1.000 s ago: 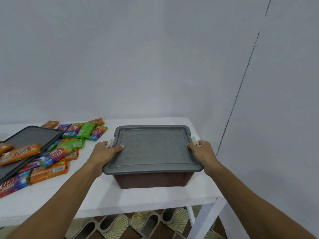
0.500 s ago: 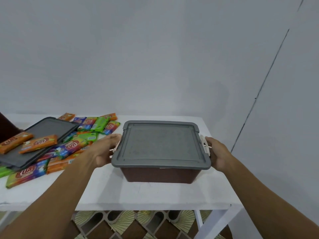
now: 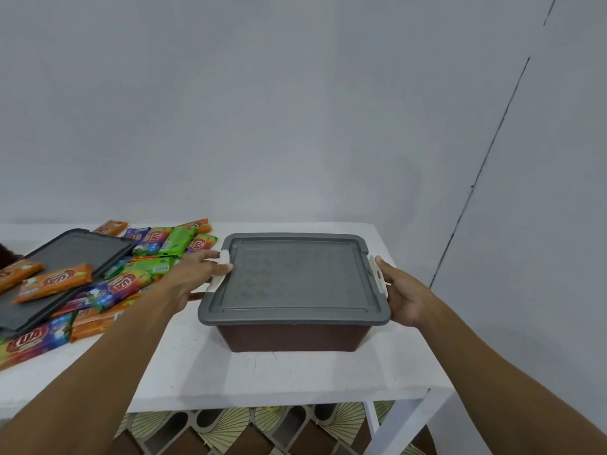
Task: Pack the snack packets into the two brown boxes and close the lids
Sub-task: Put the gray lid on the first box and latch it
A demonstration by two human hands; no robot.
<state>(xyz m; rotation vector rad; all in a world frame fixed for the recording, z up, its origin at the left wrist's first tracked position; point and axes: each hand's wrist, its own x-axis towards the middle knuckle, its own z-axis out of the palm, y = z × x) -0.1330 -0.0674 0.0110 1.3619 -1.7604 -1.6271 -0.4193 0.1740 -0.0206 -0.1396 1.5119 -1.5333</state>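
A brown box (image 3: 295, 338) stands on the right end of the white table (image 3: 262, 379) with its grey lid (image 3: 295, 280) seated on top. My left hand (image 3: 193, 277) is at the box's left side, fingers pinching the white left clip (image 3: 219, 270). My right hand (image 3: 405, 297) cups the right side, thumb and fingers around the white right clip (image 3: 377, 277). Several orange, green and blue snack packets (image 3: 157, 244) lie loose to the left. A second grey lid (image 3: 65, 257) lies among them, with an orange packet (image 3: 54, 280) on top of it.
A dark brown sliver at the left edge (image 3: 5, 254) may be the other box; most of it is out of view. Grey walls stand behind and to the right. The table's right edge lies close beside the box. Patterned floor shows below.
Both hands have left the lid's front corners for the white side clips. My left hand came off the box briefly, then took the left clip. The box stays put.
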